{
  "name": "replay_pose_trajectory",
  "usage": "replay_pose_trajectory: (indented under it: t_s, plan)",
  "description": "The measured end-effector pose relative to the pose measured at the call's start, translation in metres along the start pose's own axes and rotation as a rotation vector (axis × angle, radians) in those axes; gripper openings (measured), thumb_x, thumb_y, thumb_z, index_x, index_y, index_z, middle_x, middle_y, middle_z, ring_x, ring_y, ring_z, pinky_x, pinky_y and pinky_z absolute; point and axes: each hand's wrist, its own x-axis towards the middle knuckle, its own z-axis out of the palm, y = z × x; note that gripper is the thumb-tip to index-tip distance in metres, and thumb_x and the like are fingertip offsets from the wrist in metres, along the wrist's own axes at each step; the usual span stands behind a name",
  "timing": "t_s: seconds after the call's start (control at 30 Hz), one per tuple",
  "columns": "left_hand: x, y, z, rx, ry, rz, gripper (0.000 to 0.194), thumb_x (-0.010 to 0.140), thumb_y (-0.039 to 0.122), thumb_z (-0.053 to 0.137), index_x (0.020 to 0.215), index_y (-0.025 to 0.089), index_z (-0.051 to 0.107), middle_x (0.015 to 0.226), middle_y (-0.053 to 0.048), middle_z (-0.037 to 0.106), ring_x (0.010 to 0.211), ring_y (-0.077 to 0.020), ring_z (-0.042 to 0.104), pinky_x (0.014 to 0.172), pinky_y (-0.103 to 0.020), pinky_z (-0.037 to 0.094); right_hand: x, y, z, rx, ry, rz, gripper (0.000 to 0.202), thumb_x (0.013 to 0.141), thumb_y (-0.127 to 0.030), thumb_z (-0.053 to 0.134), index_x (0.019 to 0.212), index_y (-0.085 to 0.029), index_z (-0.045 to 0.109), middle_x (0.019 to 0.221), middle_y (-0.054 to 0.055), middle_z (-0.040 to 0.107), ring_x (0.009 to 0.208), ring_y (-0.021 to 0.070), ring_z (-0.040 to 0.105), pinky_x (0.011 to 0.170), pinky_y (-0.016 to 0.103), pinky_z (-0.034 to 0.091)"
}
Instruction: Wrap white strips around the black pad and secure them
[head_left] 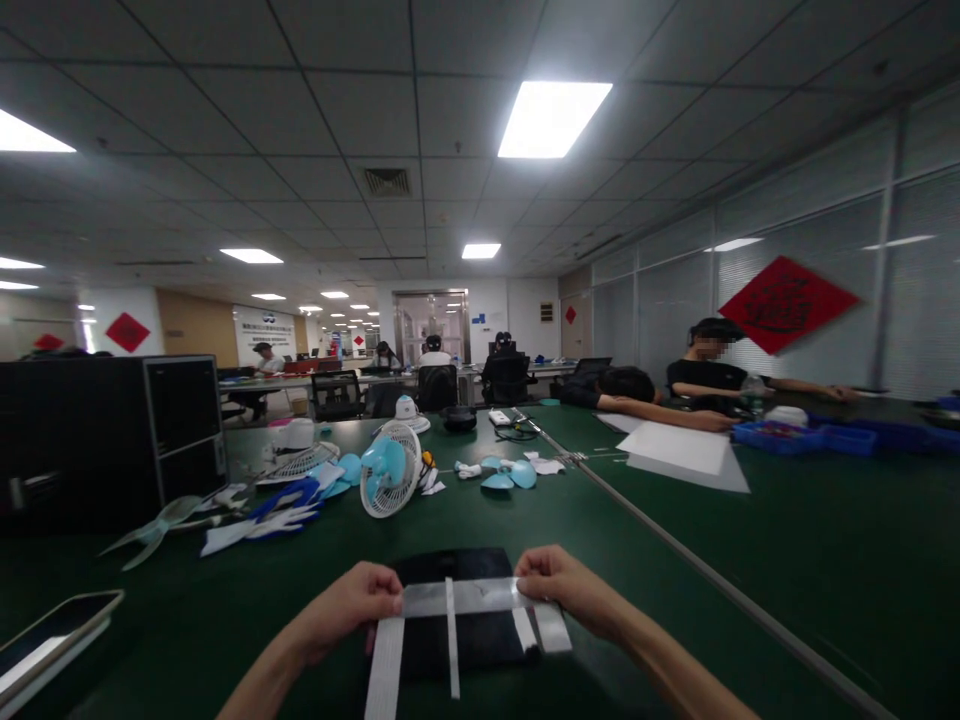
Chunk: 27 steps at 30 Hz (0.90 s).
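My left hand (358, 603) and my right hand (559, 585) each pinch one end of a translucent strip (469, 598), which looks like clear tape or plastic film. It is drawn level between them over a flat black item (480, 640) whose kind I cannot make out. A wide white strip (385, 665) runs down below my left hand. A narrow white strip (453, 655) crosses the translucent one upright near the middle. Below my right hand hangs a short pale piece (554, 630); whether it joins the long strip is unclear.
Fan parts lie across the green table (585, 570): a caged fan (391, 468), blue blades (508, 474) and white gloves (262, 525). A phone (56, 635) sits at the left, near a black computer case (112, 440). White sheets (679, 450) and blue trays (780, 437) lie by two people.
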Motion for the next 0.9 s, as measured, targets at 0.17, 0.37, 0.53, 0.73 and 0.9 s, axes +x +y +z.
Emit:
replay_pose_trajectory:
  t_s: [0.17, 0.37, 0.53, 0.73, 0.9]
  plan:
    - [0.008, -0.021, 0.001, 0.103, -0.161, -0.138, 0.037, 0.061, 0.049, 0.07, 0.072, 0.015, 0.059, 0.05, 0.003, 0.058, 0.045, -0.0118, 0.053, 0.046, -0.023, 0.039, 0.002, 0.007, 0.004, -0.104, -0.05, 0.064, 0.012, 0.072, -0.024, 0.065, 0.077, -0.013, 0.066, 0.065, -0.003, 0.058, 0.059, 0.0094, 0.048, 0.057, 0.021, 0.033]
    - [0.017, -0.027, 0.0, 0.238, -0.082, -0.141, 0.035, 0.063, 0.05, 0.065, 0.069, 0.016, 0.058, 0.051, 0.005, 0.054, 0.045, -0.0092, 0.047, 0.044, -0.021, 0.031, 0.01, 0.016, 0.013, -0.228, 0.034, 0.041, 0.009, 0.074, -0.02, 0.062, 0.077, -0.013, 0.066, 0.069, -0.001, 0.061, 0.065, 0.0127, 0.055, 0.062, 0.023, 0.041]
    - [0.014, -0.018, 0.001, 0.347, -0.017, -0.119, 0.025, 0.066, 0.04, 0.062, 0.069, 0.015, 0.062, 0.059, 0.004, 0.056, 0.057, -0.0109, 0.05, 0.054, -0.022, 0.034, 0.011, 0.015, 0.017, -0.399, 0.084, 0.034, 0.012, 0.077, -0.016, 0.06, 0.083, -0.011, 0.069, 0.077, 0.003, 0.067, 0.071, 0.0148, 0.059, 0.063, 0.023, 0.043]
    - [0.017, -0.02, 0.002, 0.475, 0.027, -0.112, 0.022, 0.07, 0.036, 0.061, 0.072, 0.014, 0.066, 0.067, 0.002, 0.059, 0.067, -0.0147, 0.053, 0.059, -0.024, 0.035, 0.015, 0.023, 0.019, -0.477, 0.13, 0.008, 0.012, 0.076, -0.014, 0.061, 0.084, -0.012, 0.07, 0.08, 0.003, 0.069, 0.073, 0.0151, 0.061, 0.064, 0.022, 0.043]
    - [0.017, -0.021, 0.003, 0.528, 0.058, -0.123, 0.022, 0.072, 0.035, 0.061, 0.078, 0.015, 0.068, 0.077, 0.0, 0.064, 0.075, -0.0168, 0.057, 0.062, -0.024, 0.037, 0.019, 0.036, 0.017, -0.545, 0.147, -0.009, 0.013, 0.078, -0.019, 0.062, 0.086, -0.015, 0.071, 0.081, 0.002, 0.07, 0.073, 0.015, 0.062, 0.062, 0.022, 0.043]
